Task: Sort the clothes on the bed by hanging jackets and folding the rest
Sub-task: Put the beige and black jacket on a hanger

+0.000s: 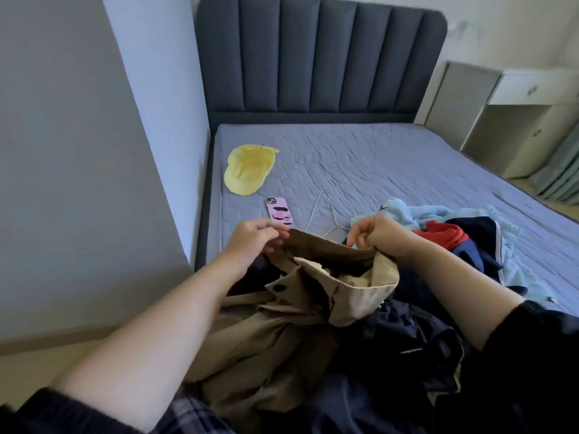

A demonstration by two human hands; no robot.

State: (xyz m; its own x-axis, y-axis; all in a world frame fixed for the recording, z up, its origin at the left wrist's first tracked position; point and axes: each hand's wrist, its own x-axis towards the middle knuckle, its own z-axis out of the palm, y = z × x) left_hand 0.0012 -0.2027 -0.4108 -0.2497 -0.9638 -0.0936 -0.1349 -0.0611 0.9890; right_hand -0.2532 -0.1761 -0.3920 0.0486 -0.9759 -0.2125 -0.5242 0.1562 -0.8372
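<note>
A beige trench jacket (282, 333) hangs lifted over the near edge of the bed (407, 164). My left hand (253, 239) pinches its collar edge on the left. My right hand (380, 234) grips the collar on the right, fingers curled round the cloth. A thin white wire hanger (322, 211) lies on the mattress just beyond the collar. To the right sits a heap of clothes: a light blue garment (416, 211), a red one (445, 233) and a dark navy one (404, 346).
A yellow cap (247, 169) and a pink-cased phone (279, 209) lie on the mattress at the left. A grey wall panel (78, 151) stands close to the bed's left side. A padded blue headboard (319, 57) is at the back, a white cabinet (507, 114) at right.
</note>
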